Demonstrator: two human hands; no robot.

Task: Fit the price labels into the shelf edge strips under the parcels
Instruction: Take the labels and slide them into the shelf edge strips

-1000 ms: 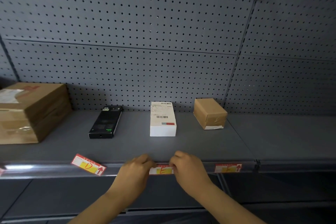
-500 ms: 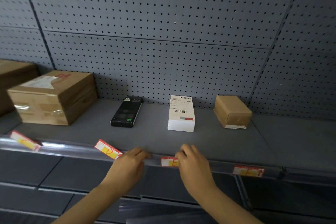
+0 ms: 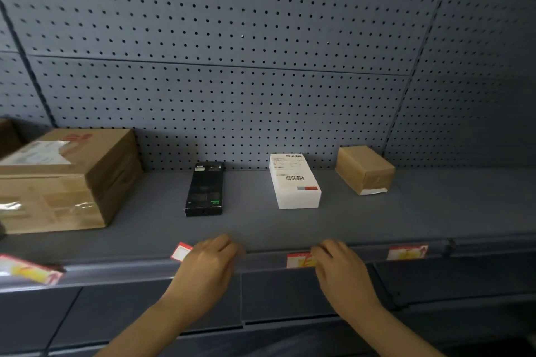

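Price label (image 3: 300,260) under the white box (image 3: 294,181) is sitting in the shelf edge strip (image 3: 261,262), long axis running along the strip, left to right; print too blurred to read. Vs 0.5 s ago: left hand (image 3: 207,268) is sitting further left of that label, a wider gap showing btwn the two hands, and it's now covering most of the tilted label (image 3: 181,251) below the black box (image 3: 205,189), only the upper-left corner poking out. Right hand (image 3: 340,272) is still at the label's right end, fingertips overlapping it. View is also sitting lower and closer to the shelf.

Fingers: left hand's are lying loosely together over the strip, slightly bent; can't tell if they're pinching anything underneath. Right hand's are close together, tips on the strip; pinch vs press not clear, motion blur.

Surface: grey metal shelf (image 3: 377,220) w/ clear strip along front edge, grey pegboard back wall (image 3: 232,81), more grey shelving below. Parcels on shelf, l to r: big taped cardboard box (image 3: 66,180), black box, white box w/ barcodes, small brown box (image 3: 365,168).

Other labels: one at far left (image 3: 30,269) is lying tilted, right end lower, half out of the strip; one at right (image 3: 407,252) is sitting level in the strip under the small brown box.
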